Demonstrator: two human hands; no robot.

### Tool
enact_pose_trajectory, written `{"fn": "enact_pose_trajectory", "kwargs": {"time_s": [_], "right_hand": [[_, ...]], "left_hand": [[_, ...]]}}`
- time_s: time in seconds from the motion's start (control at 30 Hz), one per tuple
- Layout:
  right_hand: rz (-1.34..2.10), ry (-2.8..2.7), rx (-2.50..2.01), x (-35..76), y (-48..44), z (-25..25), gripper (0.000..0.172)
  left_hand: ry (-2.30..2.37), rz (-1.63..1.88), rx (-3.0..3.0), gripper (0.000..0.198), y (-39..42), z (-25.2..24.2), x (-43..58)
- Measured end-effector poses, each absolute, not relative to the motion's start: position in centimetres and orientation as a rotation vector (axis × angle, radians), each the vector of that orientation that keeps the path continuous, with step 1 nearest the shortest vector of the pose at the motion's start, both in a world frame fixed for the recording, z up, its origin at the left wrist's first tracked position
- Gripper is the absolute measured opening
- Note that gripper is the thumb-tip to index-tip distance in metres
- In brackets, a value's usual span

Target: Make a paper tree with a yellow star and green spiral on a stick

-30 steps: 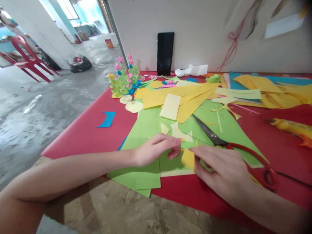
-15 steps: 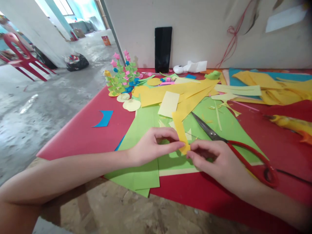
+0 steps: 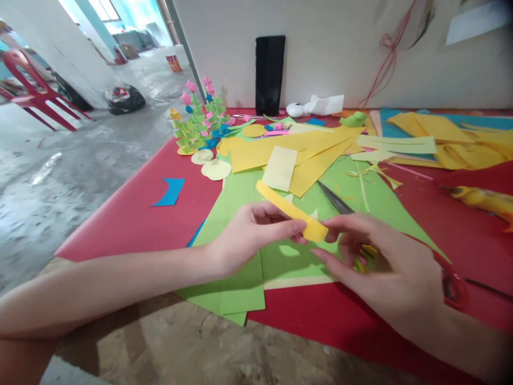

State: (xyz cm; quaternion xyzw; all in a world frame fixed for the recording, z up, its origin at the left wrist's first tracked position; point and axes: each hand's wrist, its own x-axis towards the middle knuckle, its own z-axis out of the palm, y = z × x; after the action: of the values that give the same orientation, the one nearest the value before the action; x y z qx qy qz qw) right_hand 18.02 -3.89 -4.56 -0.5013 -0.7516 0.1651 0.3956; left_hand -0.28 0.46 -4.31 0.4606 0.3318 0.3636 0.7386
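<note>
Head view: the narrow, bright-yellow paper strip (image 3: 289, 208) at the centre of the frame should handle as very light, pliable and easily creased or torn, best pinched gently near its lower-right end. The person's left hand (image 3: 246, 240) grips it there between thumb and fingers; the right hand (image 3: 387, 264) is loosely parted, fingertips by the tip, contact unclear. Matte and plain, the strip slants toward the upper left, its near end broader, apparently folded.

The left forearm (image 3: 132, 283) slants inward, its left hand (image 3: 252, 230) pinching thumb against fingers. The right hand (image 3: 388, 262) curves toward it, thumb parted from bent index finger.
</note>
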Motion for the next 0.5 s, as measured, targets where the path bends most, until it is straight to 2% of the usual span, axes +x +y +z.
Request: {"fn": "enact_pose_trajectory", "kwargs": {"time_s": [0.23,0.37,0.5], "right_hand": [[0.207,-2.01,-1.201,18.25,-4.08,-4.0,0.008],[0.208,-1.92,-1.124,18.15,-4.09,-4.47,0.009],[0.382,-1.876,-1.112,18.16,-3.87,-4.8,0.016]], "left_hand": [[0.712,0.74,0.968,0.006,0.01,-3.99,-0.25],[0.731,0.715,0.933,0.006,0.08,-3.94,-0.13],[0.72,0.718,0.928,0.005,0.14,-3.99,-0.12]]}}
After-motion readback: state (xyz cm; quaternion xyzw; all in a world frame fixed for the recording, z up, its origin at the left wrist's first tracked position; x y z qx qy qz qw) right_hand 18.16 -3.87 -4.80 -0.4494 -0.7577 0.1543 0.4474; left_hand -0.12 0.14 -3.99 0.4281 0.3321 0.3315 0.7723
